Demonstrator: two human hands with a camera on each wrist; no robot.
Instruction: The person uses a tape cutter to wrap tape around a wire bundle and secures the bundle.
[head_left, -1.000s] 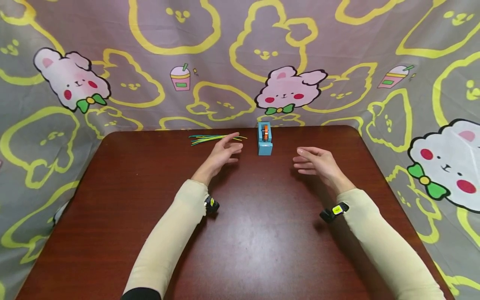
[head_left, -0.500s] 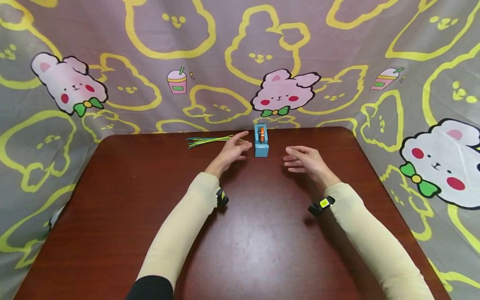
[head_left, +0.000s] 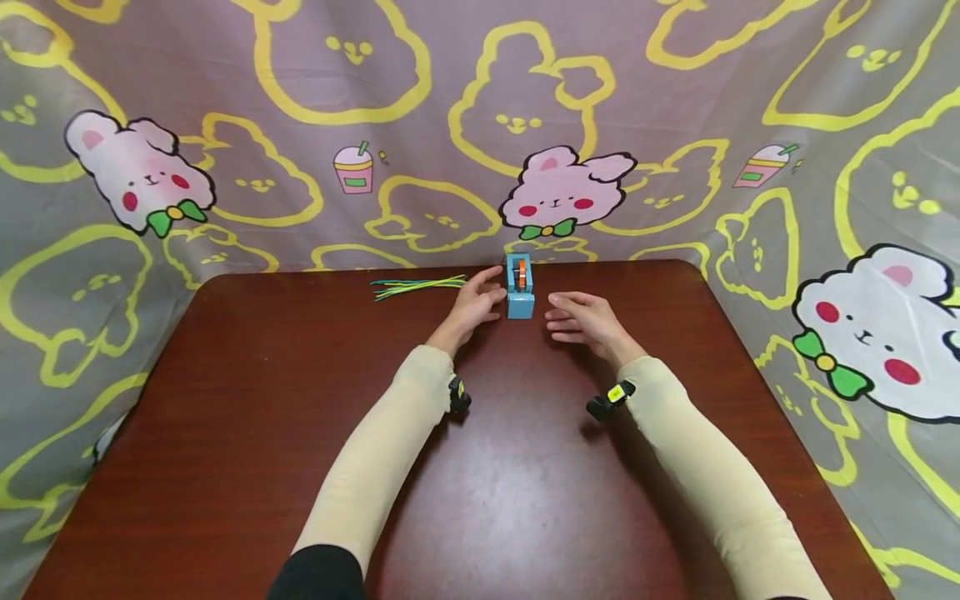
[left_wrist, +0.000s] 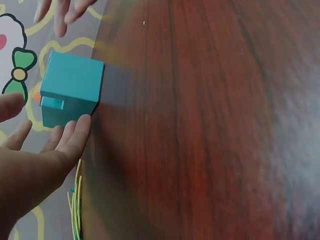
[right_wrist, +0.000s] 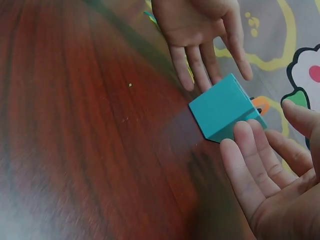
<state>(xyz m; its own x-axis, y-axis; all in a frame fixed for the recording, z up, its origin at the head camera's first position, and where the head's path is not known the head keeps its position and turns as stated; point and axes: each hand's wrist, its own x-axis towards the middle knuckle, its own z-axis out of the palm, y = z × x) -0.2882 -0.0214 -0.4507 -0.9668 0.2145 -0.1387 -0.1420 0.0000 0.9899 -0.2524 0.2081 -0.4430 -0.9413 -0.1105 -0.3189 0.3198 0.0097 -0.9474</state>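
Flanking the blue, boxy tape dispenser (head_left: 521,307), upper centre: left hand (head_left: 473,306), right hand (head_left: 592,321); fingers loosely extended, gripping nothing.
Dispenser hazard: uneven finger pressure could topple it.

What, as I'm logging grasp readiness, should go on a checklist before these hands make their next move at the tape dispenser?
1. Tape dispenser upright on the table: ok.
2. Orange roll in its slot: ok.
3. Left hand and right hand on opposite sides: ok.
4. Right hand touching it: not ok; the head view shows a gap.
5. Left hand touching it: cannot tell; very close.
6. Yellow and green strands clear of it: cannot tell; the left hand may hide their ends.
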